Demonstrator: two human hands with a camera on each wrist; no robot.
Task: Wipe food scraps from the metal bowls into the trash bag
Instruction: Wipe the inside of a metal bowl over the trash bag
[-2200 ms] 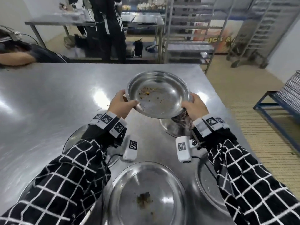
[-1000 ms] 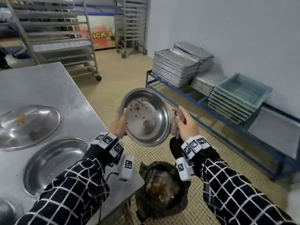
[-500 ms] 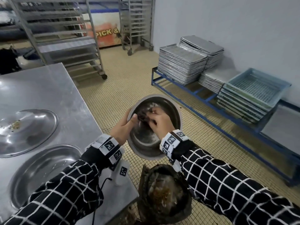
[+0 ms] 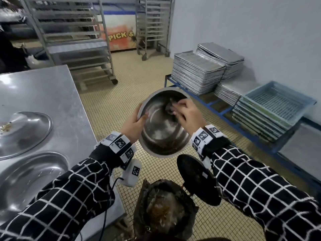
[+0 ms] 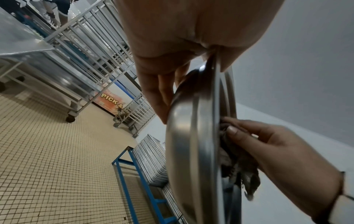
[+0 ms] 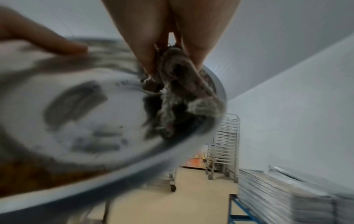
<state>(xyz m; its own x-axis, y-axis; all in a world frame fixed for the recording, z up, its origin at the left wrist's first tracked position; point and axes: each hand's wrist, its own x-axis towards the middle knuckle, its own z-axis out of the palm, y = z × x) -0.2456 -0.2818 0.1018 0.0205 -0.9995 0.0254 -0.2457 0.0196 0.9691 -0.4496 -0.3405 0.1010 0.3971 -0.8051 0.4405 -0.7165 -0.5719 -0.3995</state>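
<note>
I hold a metal bowl (image 4: 156,134) tilted toward me above the open dark trash bag (image 4: 163,209) on the floor. My left hand (image 4: 139,120) grips the bowl's left rim, thumb inside and fingers behind it. My right hand (image 4: 180,110) pinches a dirty grey rag (image 4: 169,108) against the upper inside of the bowl. Brown scraps (image 4: 163,146) lie at the bowl's low edge. The left wrist view shows the bowl (image 5: 191,151) edge-on, with the rag (image 5: 239,169) bunched against it. In the blurred right wrist view the rag (image 6: 182,98) lies on the bowl's inside (image 6: 76,121).
To my left is a steel table (image 4: 43,91) bearing a bowl with scraps (image 4: 26,136) and another bowl (image 4: 31,178). A low blue rack (image 4: 217,108) on the right carries stacked trays (image 4: 196,73) and a blue crate (image 4: 278,100). Wheeled racks (image 4: 73,40) stand behind.
The bowl has left the table and now hangs tilted over the trash bag. My right hand brought the rag into it and has swept up toward the far rim.
</note>
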